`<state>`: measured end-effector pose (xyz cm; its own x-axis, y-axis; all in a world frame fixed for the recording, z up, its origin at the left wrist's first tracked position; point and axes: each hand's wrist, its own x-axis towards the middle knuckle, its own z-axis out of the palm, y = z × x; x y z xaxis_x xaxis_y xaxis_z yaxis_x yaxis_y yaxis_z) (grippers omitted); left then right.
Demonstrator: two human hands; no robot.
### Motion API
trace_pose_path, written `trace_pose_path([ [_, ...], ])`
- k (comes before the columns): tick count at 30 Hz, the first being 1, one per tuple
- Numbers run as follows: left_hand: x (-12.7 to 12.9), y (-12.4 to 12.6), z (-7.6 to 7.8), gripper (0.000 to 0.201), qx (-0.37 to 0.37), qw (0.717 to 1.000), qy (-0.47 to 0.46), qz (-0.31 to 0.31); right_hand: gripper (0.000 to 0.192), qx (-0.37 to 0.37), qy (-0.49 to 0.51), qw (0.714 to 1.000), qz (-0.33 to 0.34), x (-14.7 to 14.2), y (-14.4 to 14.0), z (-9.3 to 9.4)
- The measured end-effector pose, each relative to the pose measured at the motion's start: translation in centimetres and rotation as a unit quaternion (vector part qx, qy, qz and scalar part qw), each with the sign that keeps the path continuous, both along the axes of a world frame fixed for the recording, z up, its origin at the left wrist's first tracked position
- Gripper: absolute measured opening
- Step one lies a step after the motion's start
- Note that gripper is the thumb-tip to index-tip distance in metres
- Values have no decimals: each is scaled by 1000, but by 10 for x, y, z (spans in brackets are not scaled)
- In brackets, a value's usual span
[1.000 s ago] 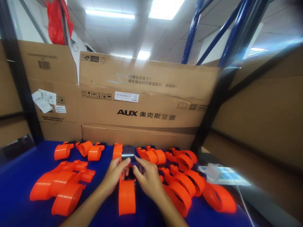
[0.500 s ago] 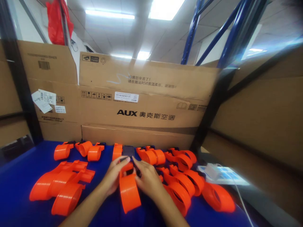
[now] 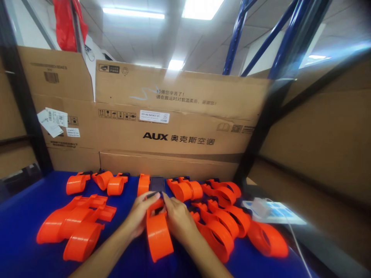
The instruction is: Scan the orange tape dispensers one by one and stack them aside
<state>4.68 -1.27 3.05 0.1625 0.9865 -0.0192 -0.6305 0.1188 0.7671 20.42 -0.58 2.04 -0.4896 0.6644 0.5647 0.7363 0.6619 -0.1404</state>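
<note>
Step in hand: I judge that my left hand [image 3: 141, 211] and right hand [image 3: 179, 217] are working a dark part [image 3: 161, 195] at the far end of the orange holder [image 3: 160, 236].
Grip: both closed, pinching the holder's framed end from either side; the hidden fingers I can't make out.
Holder: between the hands, tilted, over the blue bench [image 3: 17, 231]; whether it touches, I can't tell.
Next move: calls, I think, for even thumb pressure without twisting the frame.
Shape and finish: broad ring, open frame, smooth glossy plastic.
Backdrop: matte, creased cardboard [image 3: 179, 116].
</note>
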Motion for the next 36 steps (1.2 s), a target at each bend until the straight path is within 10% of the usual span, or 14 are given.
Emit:
trace_pose_path([
  [29, -8, 11, -10, 34, 138, 973, 184, 12, 22, -187, 287, 933, 106, 6, 2, 21],
  [33, -14, 18, -9, 40, 116, 983, 141, -5, 27, -191, 404, 892, 70, 12, 5, 26],
  [36, -16, 22, -10, 39, 106, 984, 141, 31, 22, -138, 374, 917, 5, 19, 11, 29],
])
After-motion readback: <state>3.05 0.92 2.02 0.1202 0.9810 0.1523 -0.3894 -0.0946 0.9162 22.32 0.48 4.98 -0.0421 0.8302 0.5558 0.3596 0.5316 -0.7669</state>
